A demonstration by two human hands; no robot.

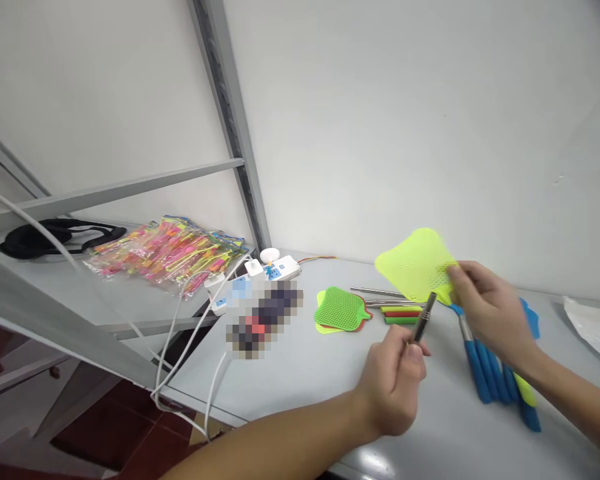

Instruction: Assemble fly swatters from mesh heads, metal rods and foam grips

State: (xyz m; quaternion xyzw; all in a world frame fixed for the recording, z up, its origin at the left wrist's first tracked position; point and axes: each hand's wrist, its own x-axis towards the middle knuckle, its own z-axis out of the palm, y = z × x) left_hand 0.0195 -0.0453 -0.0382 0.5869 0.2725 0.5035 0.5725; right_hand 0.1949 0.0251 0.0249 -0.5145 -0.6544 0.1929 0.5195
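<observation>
My left hand [393,383] is closed around a dark metal telescopic rod [425,317], whose silver tip points up. My right hand [495,317] pinches a yellow perforated fly swatter head [415,263] at its edge, just above the rod's tip; the two appear apart. A stack of fly swatter heads, a green one [341,309] on top, lies on the table to the left of my hands. Behind my left hand rest silver rods [375,292] and several coloured handle sleeves [397,317]. Fly swatters with blue handles [487,370] lie below my right hand, partly hidden by it.
On the left shelf lie plastic-bagged colourful items [175,250] and a black strapped object [40,237]. White power strips [280,270] with cables stand at the table's back, near a pixelated patch. A white plastic bag [593,330] lies at right.
</observation>
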